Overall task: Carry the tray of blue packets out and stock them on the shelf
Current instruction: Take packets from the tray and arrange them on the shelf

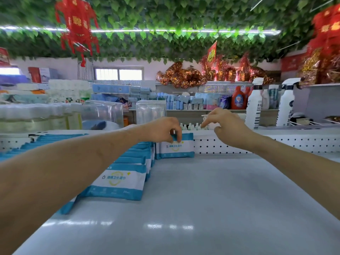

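A blue-and-white packet (176,147) stands upright against the perforated back panel (220,144) of the white shelf (202,199). My left hand (163,129) pinches its top edge. Just to its right, my right hand (226,126) hovers above the back panel with loosely curled fingers and holds nothing. A row of several more blue packets (121,181) stands on the shelf's left side, running from the near front to the back. The tray is out of view.
Beyond the back panel stand small white bottles (191,126), two tall white spray bottles (254,107), clear plastic boxes (150,111) and shelves of tissue packs. The right half of the shelf surface is bare. Leaf garlands and red decorations hang overhead.
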The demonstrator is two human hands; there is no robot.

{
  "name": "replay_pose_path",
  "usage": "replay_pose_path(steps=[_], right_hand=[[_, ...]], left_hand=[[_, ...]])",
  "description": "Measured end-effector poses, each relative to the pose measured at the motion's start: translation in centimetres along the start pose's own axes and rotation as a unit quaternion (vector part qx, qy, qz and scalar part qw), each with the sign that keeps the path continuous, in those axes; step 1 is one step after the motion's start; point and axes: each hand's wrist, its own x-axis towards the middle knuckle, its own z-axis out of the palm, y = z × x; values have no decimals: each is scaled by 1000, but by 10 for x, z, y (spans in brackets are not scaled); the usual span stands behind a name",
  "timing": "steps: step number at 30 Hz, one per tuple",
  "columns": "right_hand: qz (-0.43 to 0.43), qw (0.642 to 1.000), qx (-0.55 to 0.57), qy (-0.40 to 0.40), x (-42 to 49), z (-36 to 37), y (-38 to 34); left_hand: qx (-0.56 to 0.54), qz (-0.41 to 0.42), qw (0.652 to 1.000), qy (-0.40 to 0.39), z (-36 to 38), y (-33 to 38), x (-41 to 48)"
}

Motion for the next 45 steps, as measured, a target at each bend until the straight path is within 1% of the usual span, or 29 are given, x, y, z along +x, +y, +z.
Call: replay_pose_path(steps=[3,5,9,12,17,20,24,27,29,31,33,36,40,45], right_hand=[[-11,1000,-9,-6,1,0,-8],[-22,1000,-10,-14,3,-1,-16],[-51,998,-7,-33,21,7,-41],[-92,994,15,-60,38,22,-77],[-174,978,64,-100,59,51,-174],[-235,961,91,-117,67,69,-244],[-312,931,133,-133,64,91,-349],[-370,893,206,-153,48,104,-433],[-404,856,266,-182,28,109,-489],[-450,822,290,-195,2,112,-541],[-495,792,287,-212,-25,117,-588],[-546,756,265,-245,-65,137,-646],[-570,721,248,-307,-127,182,-689],[-563,685,245,-392,-218,257,-706]], left_hand=[[1,-1,1000,0,-5,-2,-7],[-16,-17,1000,9,-16,-8,-19],[-12,-58,997,45,-47,-28,-61],[-3,-105,993,60,-66,-44,-111],[-6,-212,975,69,-94,-64,-219],[0,-299,950,86,-107,-73,-297],[38,-367,925,90,-117,-62,-402],[49,-409,905,104,-123,-45,-482],[54,-449,884,122,-125,-33,-535],[61,-505,853,118,-122,-15,-586],[64,-553,823,113,-115,5,-633],[53,-614,778,117,-95,40,-690],[44,-689,717,98,-40,86,-749],[-5,-752,655,70,50,138,-803]])
